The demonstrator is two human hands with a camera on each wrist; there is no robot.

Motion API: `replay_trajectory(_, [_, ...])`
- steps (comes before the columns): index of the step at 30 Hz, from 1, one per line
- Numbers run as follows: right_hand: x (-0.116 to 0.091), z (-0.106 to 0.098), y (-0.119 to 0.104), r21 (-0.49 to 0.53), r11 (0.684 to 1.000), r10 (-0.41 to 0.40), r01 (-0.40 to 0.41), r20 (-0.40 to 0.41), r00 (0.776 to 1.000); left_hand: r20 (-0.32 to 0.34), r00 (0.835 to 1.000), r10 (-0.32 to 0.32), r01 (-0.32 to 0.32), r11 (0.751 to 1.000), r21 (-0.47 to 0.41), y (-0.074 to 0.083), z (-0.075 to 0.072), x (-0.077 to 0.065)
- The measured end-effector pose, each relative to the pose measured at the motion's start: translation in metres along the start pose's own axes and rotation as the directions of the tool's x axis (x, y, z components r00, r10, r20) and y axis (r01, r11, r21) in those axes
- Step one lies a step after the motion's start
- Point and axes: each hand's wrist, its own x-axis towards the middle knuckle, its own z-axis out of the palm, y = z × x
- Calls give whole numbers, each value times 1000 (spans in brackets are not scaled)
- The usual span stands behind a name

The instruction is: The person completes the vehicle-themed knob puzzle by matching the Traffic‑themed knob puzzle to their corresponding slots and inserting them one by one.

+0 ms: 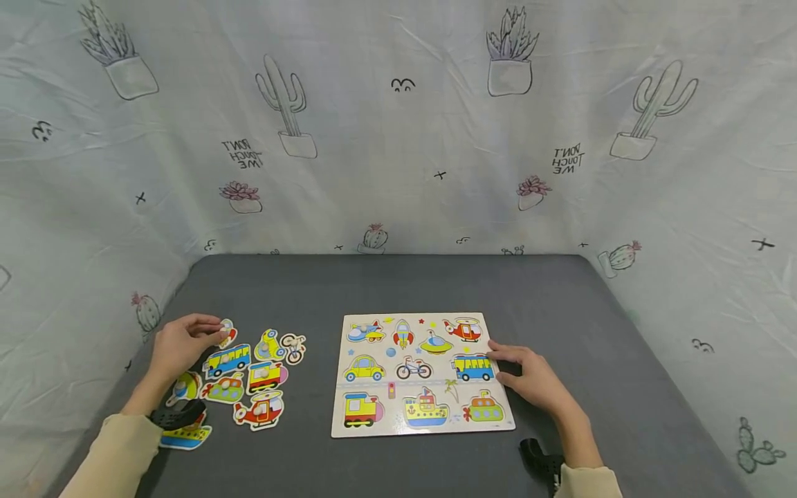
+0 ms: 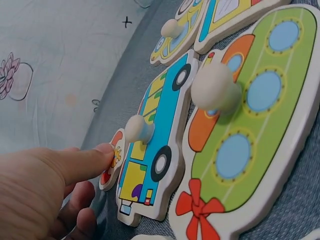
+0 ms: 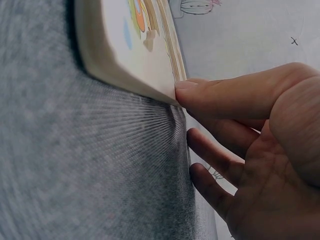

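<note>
At the far left of the table, my left hand [image 1: 180, 342] pinches a small red-and-white rocket puzzle piece [image 1: 230, 335] between thumb and fingers. The thumb tip overlaps that piece in the left wrist view. Right beside it lie a blue bus piece [image 2: 167, 115] and a green submarine piece [image 2: 260, 100], each with a round wooden knob. My right hand [image 1: 532, 377] touches the right edge of the white puzzle board [image 1: 423, 432] with thumb and forefinger, its fingers stretched out. Pictures of vehicles, among them a rocket [image 1: 402, 335], cover the board.
Near the left hand lie more knobbed pieces: a car [image 1: 268, 346], a bicycle [image 1: 292, 348], a train [image 1: 266, 377], a helicopter [image 1: 260, 411], a flying saucer [image 1: 185, 389] and a ship [image 1: 187, 437] partly behind the wrist strap. A printed curtain [image 1: 398, 138] stands around the grey table [image 1: 398, 283].
</note>
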Motion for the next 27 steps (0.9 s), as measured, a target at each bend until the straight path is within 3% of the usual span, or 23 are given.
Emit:
replay_trajectory(12, [0, 2, 2, 11, 1000, -3, 3, 0, 1000, -61, 998, -11, 13, 1000, 25, 3, -4, -1])
replay_trajectory(18, [-1, 2, 3, 13, 1000, 10, -10, -5, 1000, -108, 994, -24, 25, 1000, 4, 27, -8, 1])
replay_trajectory(27, [0, 0, 2, 20, 1000, 6, -6, -1, 1000, -97, 994, 40, -44, 998, -45, 68, -1, 4])
